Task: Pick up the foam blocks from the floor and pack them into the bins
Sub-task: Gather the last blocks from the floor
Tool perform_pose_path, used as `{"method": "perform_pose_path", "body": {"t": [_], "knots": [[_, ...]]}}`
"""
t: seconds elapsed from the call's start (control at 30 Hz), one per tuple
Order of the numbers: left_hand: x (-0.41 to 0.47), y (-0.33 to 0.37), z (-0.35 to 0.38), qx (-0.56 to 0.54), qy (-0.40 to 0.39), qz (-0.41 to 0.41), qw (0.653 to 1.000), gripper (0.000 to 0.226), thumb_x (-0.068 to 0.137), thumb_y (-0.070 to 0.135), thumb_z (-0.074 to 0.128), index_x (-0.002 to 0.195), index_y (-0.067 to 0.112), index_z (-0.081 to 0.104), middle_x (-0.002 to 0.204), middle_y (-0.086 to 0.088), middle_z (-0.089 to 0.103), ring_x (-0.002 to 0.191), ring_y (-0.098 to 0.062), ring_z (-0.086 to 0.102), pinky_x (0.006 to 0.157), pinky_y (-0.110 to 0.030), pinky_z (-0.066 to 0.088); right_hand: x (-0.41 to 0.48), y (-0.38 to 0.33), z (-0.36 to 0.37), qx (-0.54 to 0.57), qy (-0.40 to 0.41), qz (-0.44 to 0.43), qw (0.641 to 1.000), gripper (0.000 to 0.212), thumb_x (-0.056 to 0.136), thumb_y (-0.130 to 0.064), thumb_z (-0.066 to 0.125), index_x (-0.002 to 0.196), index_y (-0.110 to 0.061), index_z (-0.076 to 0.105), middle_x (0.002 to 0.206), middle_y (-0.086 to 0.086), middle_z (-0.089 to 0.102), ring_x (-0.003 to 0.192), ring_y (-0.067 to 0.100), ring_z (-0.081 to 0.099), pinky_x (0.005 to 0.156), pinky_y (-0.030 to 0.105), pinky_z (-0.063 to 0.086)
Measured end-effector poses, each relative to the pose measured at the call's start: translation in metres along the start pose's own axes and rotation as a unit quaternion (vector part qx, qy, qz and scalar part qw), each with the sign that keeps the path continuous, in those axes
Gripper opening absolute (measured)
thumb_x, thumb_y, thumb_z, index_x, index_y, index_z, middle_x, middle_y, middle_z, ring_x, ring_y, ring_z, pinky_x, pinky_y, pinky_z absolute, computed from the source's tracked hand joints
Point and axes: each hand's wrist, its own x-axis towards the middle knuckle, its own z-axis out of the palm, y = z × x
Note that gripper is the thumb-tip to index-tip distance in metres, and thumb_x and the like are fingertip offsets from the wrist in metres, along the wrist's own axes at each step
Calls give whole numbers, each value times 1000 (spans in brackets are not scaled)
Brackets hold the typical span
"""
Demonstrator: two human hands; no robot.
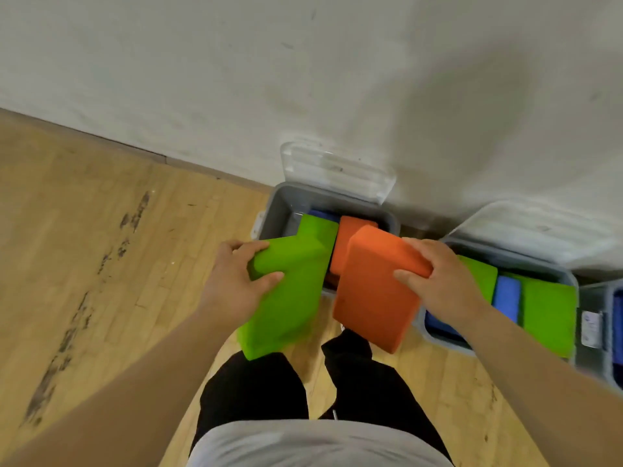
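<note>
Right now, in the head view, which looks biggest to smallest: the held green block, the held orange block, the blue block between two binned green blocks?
1-2 (alike, unranked): held green block, held orange block.
3: blue block, farther and partly hidden, so unsure.

The person wears a pale grey shirt (pixel 303 444), its hem loose and rounded at the bottom of the view. Below it come black trousers (pixel 251 392), loose-cut, softly folded on both legs. A thin white strip (pixel 334 415) shows between the legs just under the hem; what it is cannot be told. Both forearms (pixel 151 382) are bare, and so are the left grip (pixel 236 283) and right grip (pixel 443 286).
</note>
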Motion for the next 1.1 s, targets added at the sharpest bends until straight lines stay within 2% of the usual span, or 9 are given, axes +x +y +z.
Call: {"method": "perform_pose_path", "body": {"t": [0.27,0.4,0.47,0.57,0.6,0.67,0.73,0.93,1.1], "knots": [[199,-46,102,3,-74,-35,997,59,82,37,83,135,33,58,123,6,38,106,-18,55,92,-29,45,195,84,68,-32,-89,32,995,64,90,-50,72,147,-40,45,138,-12,48,120,14,52,98,38,48],[292,-86,164,9,-107,-30,994,60,85,39,80,140,34,56,126,6,47,109,-17,55,89,-29,43,281,138,124,-13,-102,41,994,61,92,-47,72,147,-37,48,136,-10,53,113,10,57,89,28,47],[335,-101,197,-12,-108,-36,993,65,88,40,78,146,39,49,127,8,55,97,-11,59,80,-24,47,318,169,151,-32,-95,43,994,60,95,-46,67,150,-34,46,142,-3,53,122,16,56,98,31,46],[376,-113,254,-25,-127,-64,990,89,89,44,76,156,51,19,151,6,46,93,-8,64,55,-17,51,349,205,203,-111,-56,92,988,75,99,-58,52,161,-39,14,168,6,17,152,33,19,121,45,22],[377,-115,275,5,-153,-68,986,100,87,47,77,157,53,6,163,1,29,114,-17,62,60,-20,55,350,209,225,-139,-58,108,983,83,96,-67,47,160,-44,1,170,3,-2,155,37,2,123,53,13],[368,-123,308,114,-185,-64,974,115,82,58,76,152,57,-15,170,-3,-7,148,-34,29,97,-43,55,341,211,268,-209,-83,100,969,97,87,-82,40,156,-47,-18,167,2,-28,152,44,-22,122,60,0],[363,-128,322,161,-180,-62,968,118,79,66,74,148,60,-23,167,-3,-18,153,-39,13,114,-58,37,337,209,292,-254,-74,81,961,104,81,-89,36,154,-46,-24,164,7,-34,149,48,-27,121,61,-4],[369,-123,318,186,-196,-69,960,120,80,68,72,145,60,-28,167,-5,-23,154,-40,9,113,-59,36,348,201,273,-264,-146,116,946,106,82,-90,36,150,-47,-33,160,6,-42,147,46,-32,123,59,-4],[327,-109,265,232,-242,-81,939,117,83,69,67,152,51,-26,169,-3,-18,156,-36,3,120,-58,27,321,144,236,-229,-198,158,940,101,88,-79,47,156,-46,-20,166,1,-32,154,36,-22,126,57,2]]}}
